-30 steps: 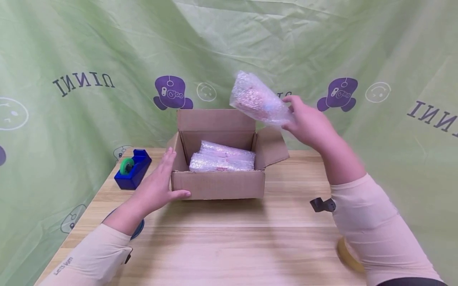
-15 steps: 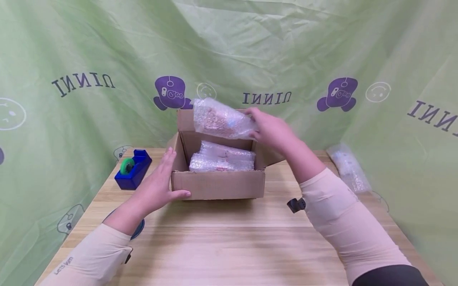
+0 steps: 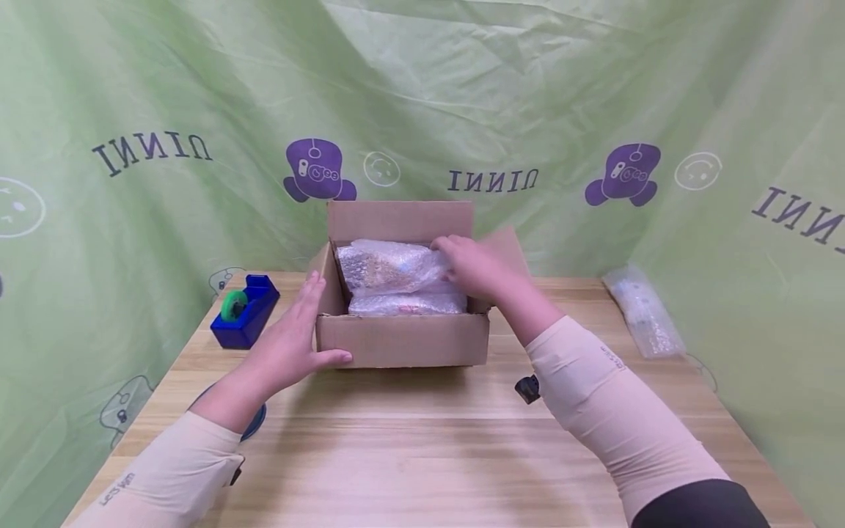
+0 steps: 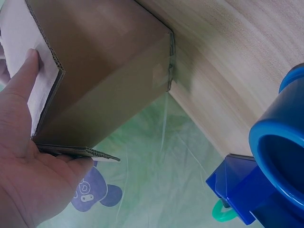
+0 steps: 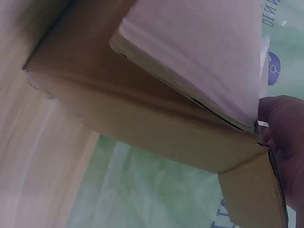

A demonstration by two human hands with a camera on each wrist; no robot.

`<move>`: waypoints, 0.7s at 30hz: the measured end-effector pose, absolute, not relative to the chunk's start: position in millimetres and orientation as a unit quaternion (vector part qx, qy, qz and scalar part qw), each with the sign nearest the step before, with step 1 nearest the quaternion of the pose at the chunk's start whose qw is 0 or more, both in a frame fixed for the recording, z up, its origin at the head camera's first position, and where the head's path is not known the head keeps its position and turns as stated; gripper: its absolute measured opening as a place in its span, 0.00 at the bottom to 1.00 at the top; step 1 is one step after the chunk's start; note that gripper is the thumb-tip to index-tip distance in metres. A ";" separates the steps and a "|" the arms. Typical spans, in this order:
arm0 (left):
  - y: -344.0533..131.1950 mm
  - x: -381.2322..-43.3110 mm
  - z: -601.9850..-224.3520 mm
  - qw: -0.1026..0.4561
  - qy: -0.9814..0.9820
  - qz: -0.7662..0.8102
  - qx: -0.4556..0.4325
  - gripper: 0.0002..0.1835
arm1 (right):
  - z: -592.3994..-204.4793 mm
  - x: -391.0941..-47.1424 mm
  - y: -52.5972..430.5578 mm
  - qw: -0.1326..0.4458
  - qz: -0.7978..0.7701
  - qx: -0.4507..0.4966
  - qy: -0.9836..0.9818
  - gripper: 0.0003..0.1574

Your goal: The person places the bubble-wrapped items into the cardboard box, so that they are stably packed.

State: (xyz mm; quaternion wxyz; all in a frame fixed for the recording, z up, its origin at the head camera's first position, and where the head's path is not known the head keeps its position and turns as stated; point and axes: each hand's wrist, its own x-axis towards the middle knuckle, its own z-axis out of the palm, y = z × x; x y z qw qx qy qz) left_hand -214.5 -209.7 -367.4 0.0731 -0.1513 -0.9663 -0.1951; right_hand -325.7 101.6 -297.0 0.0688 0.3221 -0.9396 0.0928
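Observation:
An open cardboard box (image 3: 403,341) stands on the wooden table. At its front left corner my left hand (image 3: 290,345) rests, fingers straight along the left side and thumb on the front; the left wrist view shows this hand (image 4: 33,166) against the box flaps (image 4: 28,52). My right hand (image 3: 475,268) grips the right end of a bubble-wrapped package (image 3: 389,265), which lies inside the box over another bubble-wrapped package (image 3: 405,303). What is inside the wrap is unclear. In the right wrist view, a box flap (image 5: 190,61) hides most of my right hand (image 5: 285,128).
A blue tape dispenser (image 3: 244,323) with a green roll stands left of the box. Another bubble-wrapped package (image 3: 643,312) lies at the table's right edge. Under my left forearm is a blue round hollow thing (image 4: 280,137). A green printed cloth (image 3: 422,95) hangs behind.
My right hand has carried the bubble-wrapped package left and down into the box, over the packages there. My left hand has stayed at the box corner.

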 end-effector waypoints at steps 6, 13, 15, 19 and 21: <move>-208.3 -214.4 -366.5 0.075 -0.966 -0.196 -0.155 0.69 | -292.1 -321.7 108.7 0.058 0.126 0.312 -0.940 0.34; -208.2 -214.3 -366.9 0.068 -0.966 -0.196 -0.152 0.70 | -264.6 -316.7 135.6 0.079 0.203 0.267 -0.939 0.41; -208.4 -214.0 -367.1 0.069 -0.966 -0.197 -0.150 0.70 | -258.4 -316.6 147.6 0.087 0.218 0.252 -0.939 0.42; -209.2 -214.2 -368.4 0.074 -0.966 -0.197 -0.149 0.69 | -250.2 -317.9 176.4 0.098 0.238 0.216 -0.942 0.45; -209.4 -214.0 -368.7 0.074 -0.966 -0.198 -0.150 0.69 | -248.4 -319.2 192.2 0.105 0.235 0.192 -0.947 0.47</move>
